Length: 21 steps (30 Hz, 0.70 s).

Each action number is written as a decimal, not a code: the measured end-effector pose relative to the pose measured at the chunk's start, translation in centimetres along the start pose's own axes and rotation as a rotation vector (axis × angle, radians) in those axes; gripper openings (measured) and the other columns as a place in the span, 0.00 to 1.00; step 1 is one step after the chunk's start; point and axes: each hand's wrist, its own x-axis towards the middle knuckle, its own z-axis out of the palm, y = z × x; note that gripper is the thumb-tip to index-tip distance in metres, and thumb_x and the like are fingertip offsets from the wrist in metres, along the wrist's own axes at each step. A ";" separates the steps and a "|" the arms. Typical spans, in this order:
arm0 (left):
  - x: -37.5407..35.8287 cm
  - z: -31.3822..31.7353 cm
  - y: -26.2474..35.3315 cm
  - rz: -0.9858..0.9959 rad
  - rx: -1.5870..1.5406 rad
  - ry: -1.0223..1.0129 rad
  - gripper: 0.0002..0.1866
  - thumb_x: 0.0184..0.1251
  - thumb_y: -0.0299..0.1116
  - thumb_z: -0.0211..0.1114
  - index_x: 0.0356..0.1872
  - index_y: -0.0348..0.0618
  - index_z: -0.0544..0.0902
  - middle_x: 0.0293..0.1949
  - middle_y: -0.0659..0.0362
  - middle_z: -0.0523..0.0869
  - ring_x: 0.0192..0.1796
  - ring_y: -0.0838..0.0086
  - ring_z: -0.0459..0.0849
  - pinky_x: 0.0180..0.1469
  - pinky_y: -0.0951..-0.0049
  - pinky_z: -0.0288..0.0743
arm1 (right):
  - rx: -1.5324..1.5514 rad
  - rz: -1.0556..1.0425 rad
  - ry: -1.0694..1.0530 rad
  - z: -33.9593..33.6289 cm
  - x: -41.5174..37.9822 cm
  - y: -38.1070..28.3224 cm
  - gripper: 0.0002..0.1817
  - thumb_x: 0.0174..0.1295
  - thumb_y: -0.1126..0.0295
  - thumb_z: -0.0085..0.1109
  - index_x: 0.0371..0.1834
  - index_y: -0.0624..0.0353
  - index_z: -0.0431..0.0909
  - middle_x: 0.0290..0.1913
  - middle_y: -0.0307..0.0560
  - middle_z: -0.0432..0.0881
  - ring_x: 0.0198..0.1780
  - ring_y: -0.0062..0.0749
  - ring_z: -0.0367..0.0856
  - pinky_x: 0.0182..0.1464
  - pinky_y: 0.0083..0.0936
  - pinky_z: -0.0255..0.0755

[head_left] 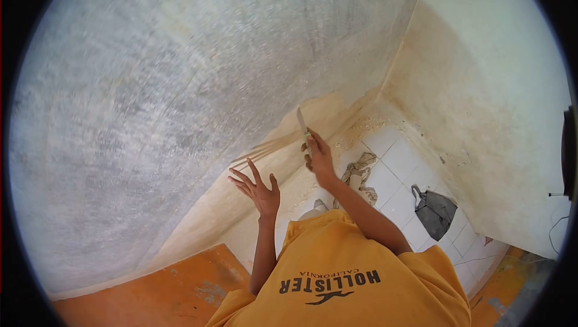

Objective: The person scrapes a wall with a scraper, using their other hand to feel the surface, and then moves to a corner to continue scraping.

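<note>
Here, the right hand [319,157] is closed round the handle of a putty knife [303,126], blade pointing up, its tip at the ragged edge where the beige coat meets scraped grey. The left hand [259,188] is open, fingers spread, palm toward the wall [150,104], holding nothing; can't tell if fingertips touch the surface or hover just off it.

Edges & room: grey wall fills the left & centre, meets a pale side wall [481,62] at a corner running down behind the knife. Free room lies mostly to the right, over the white tiled floor [397,164]; the orange floor strip [174,285] sits bottom left, at the wall's foot.

Materials: the stripped area is rough, streaky grey plaster w/ faint scrape lines; the remaining coat is smooth, beige, peeling in thin strips by the left hand. Crumbly debris lies along the corner base. A crumpled rag [360,176] lies on the tiles just beside the right forearm; a dark grey bag [435,211] sits farther right, apart from it.

The knife: narrow flat metal blade, light-coloured, handle mostly hidden in the grip.
</note>
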 end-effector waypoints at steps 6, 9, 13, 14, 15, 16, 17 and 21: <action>-0.9 -1.4 -3.1 0.006 -0.104 0.055 0.45 0.68 0.34 0.65 0.82 0.56 0.51 0.80 0.37 0.27 0.79 0.28 0.26 0.75 0.28 0.36 | 0.042 -0.096 0.016 4.7 -3.4 5.4 0.23 0.79 0.56 0.49 0.72 0.55 0.70 0.27 0.30 0.69 0.20 0.09 0.60 0.19 0.13 0.56; -0.4 -2.4 -4.8 0.023 -0.119 0.123 0.43 0.70 0.36 0.65 0.82 0.55 0.52 0.80 0.36 0.26 0.79 0.28 0.25 0.74 0.27 0.36 | 0.109 -0.219 0.101 4.9 -0.1 4.9 0.20 0.78 0.54 0.50 0.66 0.50 0.71 0.26 0.28 0.67 0.19 0.09 0.58 0.18 0.13 0.52; 0.7 -4.0 -5.8 -0.026 -0.090 0.200 0.42 0.71 0.38 0.64 0.82 0.55 0.53 0.80 0.36 0.26 0.79 0.28 0.26 0.74 0.26 0.38 | 0.056 -0.108 0.221 8.6 -2.0 4.6 0.20 0.78 0.54 0.50 0.66 0.49 0.71 0.26 0.29 0.67 0.19 0.12 0.58 0.18 0.14 0.51; 0.5 -4.1 -5.8 -0.025 -0.105 0.204 0.42 0.71 0.38 0.64 0.82 0.55 0.53 0.80 0.36 0.26 0.79 0.28 0.27 0.74 0.26 0.39 | 0.051 -0.112 0.193 9.4 -2.7 5.5 0.20 0.78 0.54 0.50 0.67 0.50 0.71 0.26 0.30 0.67 0.19 0.12 0.58 0.18 0.14 0.51; 0.6 -4.1 -5.8 -0.023 -0.120 0.210 0.41 0.71 0.39 0.64 0.82 0.56 0.53 0.80 0.36 0.26 0.79 0.27 0.28 0.73 0.26 0.39 | 0.046 -0.117 0.165 10.0 -3.4 6.3 0.20 0.78 0.54 0.50 0.67 0.50 0.70 0.26 0.30 0.67 0.19 0.12 0.58 0.18 0.14 0.51; 0.7 -4.1 -5.8 -0.040 -0.113 0.188 0.42 0.71 0.39 0.64 0.82 0.56 0.53 0.80 0.36 0.27 0.79 0.27 0.28 0.73 0.26 0.39 | 0.041 -0.119 0.137 10.3 -3.6 6.7 0.21 0.78 0.54 0.50 0.67 0.50 0.70 0.26 0.30 0.67 0.19 0.12 0.58 0.18 0.14 0.51; 0.6 -4.1 -5.8 -0.060 -0.102 0.166 0.42 0.71 0.39 0.64 0.82 0.56 0.53 0.80 0.36 0.27 0.79 0.27 0.28 0.73 0.26 0.39 | 0.082 -0.116 0.192 10.3 -2.8 6.5 0.22 0.78 0.54 0.51 0.68 0.50 0.70 0.26 0.30 0.67 0.18 0.12 0.57 0.18 0.15 0.51; 0.5 -4.2 -5.6 -0.066 -0.151 0.160 0.43 0.71 0.39 0.64 0.82 0.56 0.50 0.79 0.35 0.26 0.79 0.27 0.28 0.74 0.26 0.39 | 0.021 -0.164 0.187 9.1 -1.8 5.8 0.22 0.78 0.54 0.51 0.69 0.51 0.69 0.26 0.30 0.68 0.19 0.12 0.58 0.18 0.15 0.52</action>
